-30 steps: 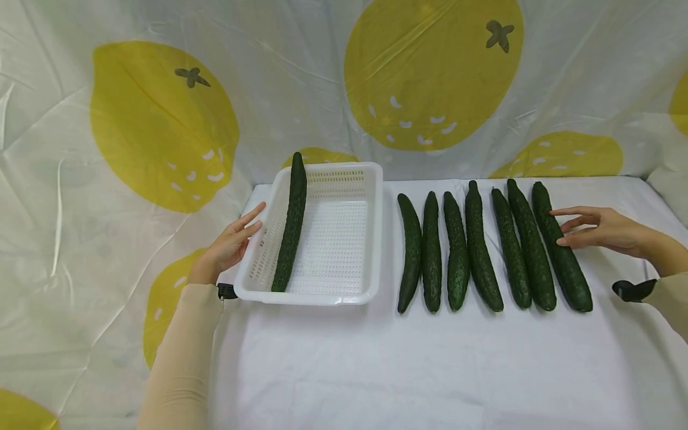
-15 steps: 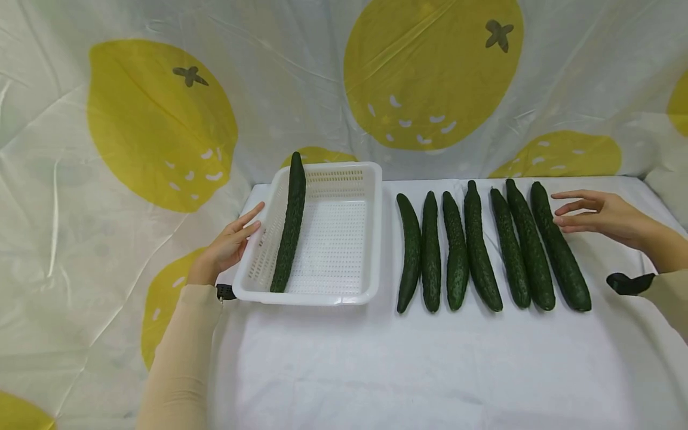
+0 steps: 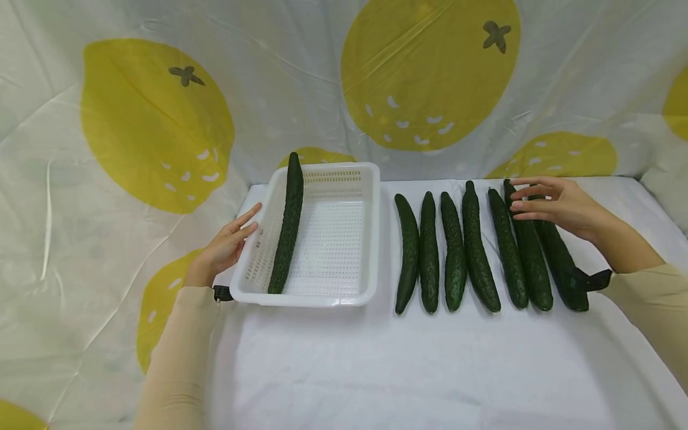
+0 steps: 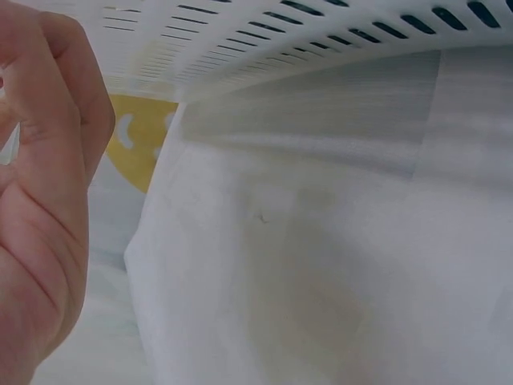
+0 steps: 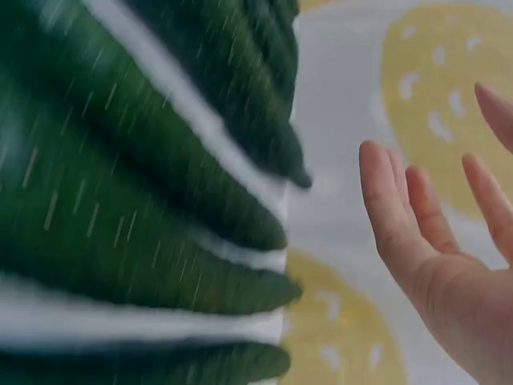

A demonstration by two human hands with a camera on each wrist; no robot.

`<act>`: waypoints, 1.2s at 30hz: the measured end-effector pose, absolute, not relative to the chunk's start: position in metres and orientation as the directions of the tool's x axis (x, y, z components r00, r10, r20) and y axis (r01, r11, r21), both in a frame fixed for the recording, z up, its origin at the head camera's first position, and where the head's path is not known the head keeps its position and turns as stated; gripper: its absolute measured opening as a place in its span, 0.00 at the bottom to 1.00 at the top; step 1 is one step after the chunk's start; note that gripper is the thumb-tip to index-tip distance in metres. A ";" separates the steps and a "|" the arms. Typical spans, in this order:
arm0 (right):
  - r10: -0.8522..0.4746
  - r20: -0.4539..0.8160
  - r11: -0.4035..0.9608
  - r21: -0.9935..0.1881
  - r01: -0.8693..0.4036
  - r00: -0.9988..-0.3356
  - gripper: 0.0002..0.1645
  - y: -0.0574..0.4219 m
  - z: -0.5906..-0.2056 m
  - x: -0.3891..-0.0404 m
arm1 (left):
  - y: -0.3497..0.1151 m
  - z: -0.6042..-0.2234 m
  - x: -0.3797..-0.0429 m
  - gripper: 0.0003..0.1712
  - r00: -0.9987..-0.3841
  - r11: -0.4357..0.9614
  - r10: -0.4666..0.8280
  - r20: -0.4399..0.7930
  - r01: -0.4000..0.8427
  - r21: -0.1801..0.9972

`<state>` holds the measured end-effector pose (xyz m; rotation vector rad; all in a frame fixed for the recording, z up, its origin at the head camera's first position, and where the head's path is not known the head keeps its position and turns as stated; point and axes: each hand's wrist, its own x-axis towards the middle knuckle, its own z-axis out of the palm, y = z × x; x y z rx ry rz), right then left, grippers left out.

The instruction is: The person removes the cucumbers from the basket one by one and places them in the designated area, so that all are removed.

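Note:
My left hand point(image 3: 220, 248) touches the left wall of a white plastic basket point(image 3: 373, 239), its fingers extended along the outside. In the left wrist view that hand point(image 4: 48, 184) sits just under the slotted basket side point(image 4: 240, 40). One cucumber point(image 3: 287, 227) lies lengthwise inside, its far end propped over the back rim. My right hand point(image 3: 559, 206) hovers with spread, relaxed fingers over the far ends of the right-hand cucumbers point(image 3: 559, 257), holding nothing. The right wrist view shows that hand point(image 5: 449, 257) apart from the cucumbers point(image 5: 200, 257).
Several more cucumbers point(image 3: 454, 263) lie side by side to the right of the basket on a white cloth-covered table point(image 3: 365, 370). A lemon-print curtain point(image 3: 301, 77) hangs behind the table and along its left side.
My right hand has lifted off the rightmost cucumber and moved left, over the neighbouring ones. My left hand stays at the basket, and the cucumbers keep their places.

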<state>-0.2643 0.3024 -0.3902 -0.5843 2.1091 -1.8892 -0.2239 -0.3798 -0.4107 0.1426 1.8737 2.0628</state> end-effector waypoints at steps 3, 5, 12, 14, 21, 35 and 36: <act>-0.471 0.086 -0.002 -0.995 -0.096 -0.878 0.28 0.287 -0.386 -0.264 | -0.380 -0.411 -0.225 0.33 -0.929 -0.072 0.335 -0.157 -0.191 0.979; -0.481 0.088 -0.034 -0.996 -0.082 -0.872 0.28 0.277 -0.383 -0.264 | -0.380 -0.411 -0.225 0.33 -0.928 -0.069 0.337 -0.159 -0.192 0.979; -0.467 0.058 -0.104 -0.994 -0.010 -0.883 0.27 0.238 -0.369 -0.265 | -0.379 -0.408 -0.224 0.33 -0.927 -0.059 0.338 -0.162 -0.193 0.980; -0.464 0.049 -0.095 -0.995 -0.005 -0.884 0.27 0.226 -0.366 -0.265 | -0.380 -0.409 -0.224 0.33 -0.925 -0.055 0.345 -0.157 -0.188 0.981; -0.486 0.010 -0.081 -0.996 0.034 -0.874 0.30 0.186 -0.357 -0.263 | -0.385 -0.413 -0.225 0.34 -0.919 -0.062 0.365 -0.151 -0.186 0.981; -0.449 -0.038 -0.094 -0.992 0.090 -0.893 0.34 0.110 -0.340 -0.270 | -0.384 -0.412 -0.223 0.33 -0.921 -0.071 0.362 -0.141 -0.178 0.982; -0.452 -0.039 -0.094 -0.991 0.091 -0.891 0.34 0.105 -0.339 -0.270 | -0.384 -0.411 -0.223 0.33 -0.922 -0.068 0.361 -0.142 -0.178 0.982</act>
